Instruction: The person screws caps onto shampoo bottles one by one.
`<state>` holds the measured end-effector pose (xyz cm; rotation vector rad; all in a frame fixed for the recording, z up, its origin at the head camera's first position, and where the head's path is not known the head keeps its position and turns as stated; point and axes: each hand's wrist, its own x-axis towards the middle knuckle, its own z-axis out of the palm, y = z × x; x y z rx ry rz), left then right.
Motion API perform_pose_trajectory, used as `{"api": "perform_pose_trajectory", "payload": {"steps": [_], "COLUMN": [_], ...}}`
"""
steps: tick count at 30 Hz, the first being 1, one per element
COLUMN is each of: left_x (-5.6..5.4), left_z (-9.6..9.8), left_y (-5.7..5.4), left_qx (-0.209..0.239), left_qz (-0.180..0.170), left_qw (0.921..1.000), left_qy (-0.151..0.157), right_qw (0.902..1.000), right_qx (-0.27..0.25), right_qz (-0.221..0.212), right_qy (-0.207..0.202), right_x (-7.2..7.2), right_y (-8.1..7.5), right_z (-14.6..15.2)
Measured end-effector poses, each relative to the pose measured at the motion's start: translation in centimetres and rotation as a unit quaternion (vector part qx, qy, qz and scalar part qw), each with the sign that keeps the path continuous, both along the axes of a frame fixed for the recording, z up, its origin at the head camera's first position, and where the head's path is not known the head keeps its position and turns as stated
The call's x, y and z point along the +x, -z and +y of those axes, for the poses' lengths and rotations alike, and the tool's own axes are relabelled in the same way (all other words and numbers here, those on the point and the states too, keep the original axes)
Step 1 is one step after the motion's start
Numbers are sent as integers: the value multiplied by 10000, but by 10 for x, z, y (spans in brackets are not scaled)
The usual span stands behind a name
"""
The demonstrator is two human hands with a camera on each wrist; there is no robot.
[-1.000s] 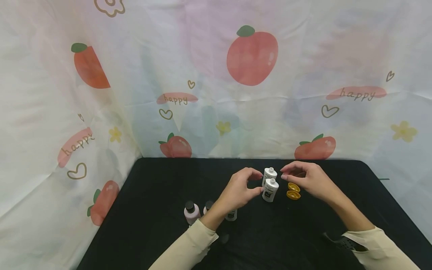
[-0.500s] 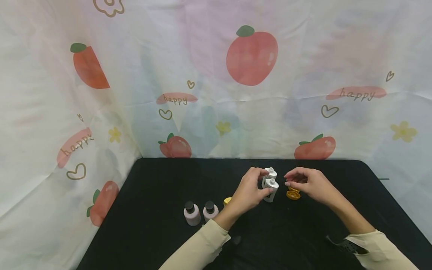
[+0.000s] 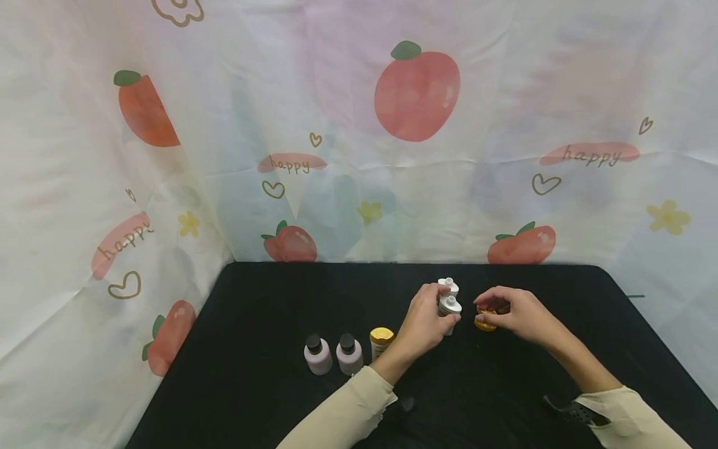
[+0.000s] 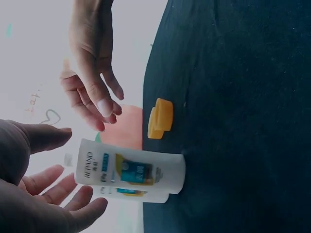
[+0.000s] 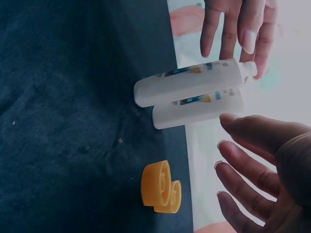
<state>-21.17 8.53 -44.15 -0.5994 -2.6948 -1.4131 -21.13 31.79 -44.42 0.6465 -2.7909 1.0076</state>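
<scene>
Two white bottles without caps, lettered REPAND, stand upright one behind the other: the front bottle [image 4: 133, 170] and the rear bottle [image 5: 199, 108]. My left hand [image 3: 423, 321] is beside their tops, thumb and fingers spread around the front bottle's neck; the left wrist view shows a gap at the thumb. Two yellow caps [image 5: 155, 184] lie close together on the black table, right of the bottles. Just over them hovers my right hand [image 3: 518, 313], its fingers loosely bent and apart from the caps in both wrist views. In the head view that hand partly hides them.
Left of my left forearm stand two pale pink bottles with black caps, a left one [image 3: 318, 357] and a right one [image 3: 350, 355]. Beside them a yellow-capped white bottle [image 3: 382, 340] is partly behind my wrist. A patterned cloth [image 3: 348, 187] hangs behind the table [image 3: 269, 299].
My left hand has moved right, closer around the front bottle's top, uncovering the pink and yellow-capped bottles. My right hand has come slightly down over the yellow caps.
</scene>
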Motion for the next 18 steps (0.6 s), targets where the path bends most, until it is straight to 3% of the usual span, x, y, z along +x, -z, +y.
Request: {"api": "perform_pose_trajectory", "payload": {"steps": [18], "left_x": [-3], "left_z": [7], "left_y": [19], "left_qx": [-282], "left_qz": [16], "left_qw": [9994], "left_qy": [-213], "right_qw": [9988], "right_qx": [366], "right_qz": [-263], "right_qy": [178], "right_x": [-4], "right_y": [26], "right_z": [15]}}
